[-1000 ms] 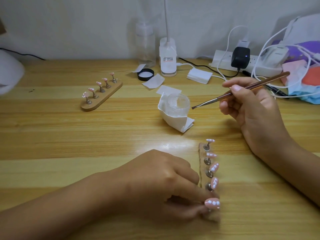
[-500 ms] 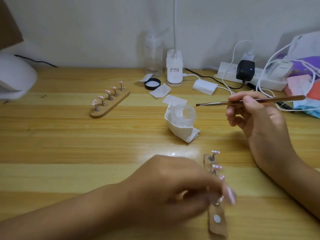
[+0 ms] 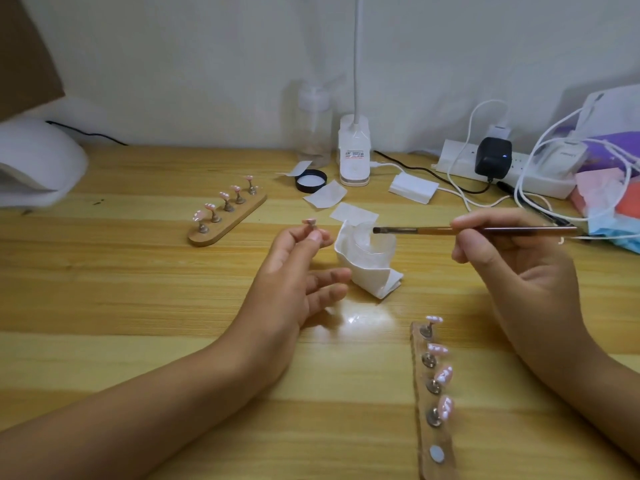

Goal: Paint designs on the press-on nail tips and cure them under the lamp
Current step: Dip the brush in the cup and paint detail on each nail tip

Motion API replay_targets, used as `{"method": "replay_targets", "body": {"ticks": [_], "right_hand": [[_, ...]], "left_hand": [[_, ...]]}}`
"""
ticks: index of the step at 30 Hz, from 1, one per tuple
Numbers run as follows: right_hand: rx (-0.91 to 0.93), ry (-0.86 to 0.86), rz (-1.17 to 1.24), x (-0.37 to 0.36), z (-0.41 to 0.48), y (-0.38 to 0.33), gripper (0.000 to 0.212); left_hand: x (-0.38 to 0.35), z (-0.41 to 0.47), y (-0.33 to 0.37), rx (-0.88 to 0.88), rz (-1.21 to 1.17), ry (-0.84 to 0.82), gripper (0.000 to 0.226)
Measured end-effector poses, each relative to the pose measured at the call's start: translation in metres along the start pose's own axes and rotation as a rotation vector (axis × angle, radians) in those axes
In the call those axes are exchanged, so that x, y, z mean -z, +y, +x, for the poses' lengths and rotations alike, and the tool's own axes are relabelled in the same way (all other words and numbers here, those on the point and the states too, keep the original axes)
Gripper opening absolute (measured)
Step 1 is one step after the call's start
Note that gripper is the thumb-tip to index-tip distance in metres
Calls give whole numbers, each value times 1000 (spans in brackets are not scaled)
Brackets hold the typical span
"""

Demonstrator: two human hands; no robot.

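Note:
My left hand (image 3: 294, 271) is raised over the middle of the table and pinches a pink nail tip on its small stand (image 3: 310, 224) between thumb and forefinger. My right hand (image 3: 512, 268) holds a thin brush (image 3: 450, 231) level, its bristles pointing left over a clear jar wrapped in white tissue (image 3: 370, 258). A wooden holder (image 3: 431, 403) at the front right carries several pink tips with white dots and one bare magnet spot at its near end. A second wooden holder (image 3: 227, 216) with several tips lies at the back left. The white curing lamp (image 3: 34, 168) sits at the far left.
A desk lamp base (image 3: 354, 154), a clear pump bottle (image 3: 313, 129), a black lid (image 3: 311, 180) and white wipes (image 3: 412, 188) stand at the back. A power strip (image 3: 502, 168) with chargers and cables, plus coloured fabric, fills the back right.
My left hand has lifted one nail tip off the near end of the front holder and carried it up toward the jar. The brush has swung level, pointing left.

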State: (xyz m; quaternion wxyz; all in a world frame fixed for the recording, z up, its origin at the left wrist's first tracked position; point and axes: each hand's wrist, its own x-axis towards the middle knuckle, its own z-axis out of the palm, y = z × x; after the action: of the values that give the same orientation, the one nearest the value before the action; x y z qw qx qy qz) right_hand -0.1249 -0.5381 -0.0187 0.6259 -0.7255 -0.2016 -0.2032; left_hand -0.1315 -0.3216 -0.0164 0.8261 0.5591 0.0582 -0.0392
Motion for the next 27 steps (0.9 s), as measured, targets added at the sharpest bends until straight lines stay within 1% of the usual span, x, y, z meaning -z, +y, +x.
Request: {"method": "replay_targets", "body": {"ticks": [4, 8, 18, 27], "right_hand": [[31, -60, -82, -1, -2, 0, 14], [41, -94, -116, -4, -4, -1, 25], [63, -130, -112, -4, -6, -1, 25], [86, -145, -69, -2, -8, -1, 23]], "left_hand": [[1, 2, -1, 12, 5, -71, 10], [3, 1, -2, 21, -17, -185, 12], [0, -3, -7, -49, 53, -312, 14], [0, -2, -9, -43, 61, -353, 12]]}}
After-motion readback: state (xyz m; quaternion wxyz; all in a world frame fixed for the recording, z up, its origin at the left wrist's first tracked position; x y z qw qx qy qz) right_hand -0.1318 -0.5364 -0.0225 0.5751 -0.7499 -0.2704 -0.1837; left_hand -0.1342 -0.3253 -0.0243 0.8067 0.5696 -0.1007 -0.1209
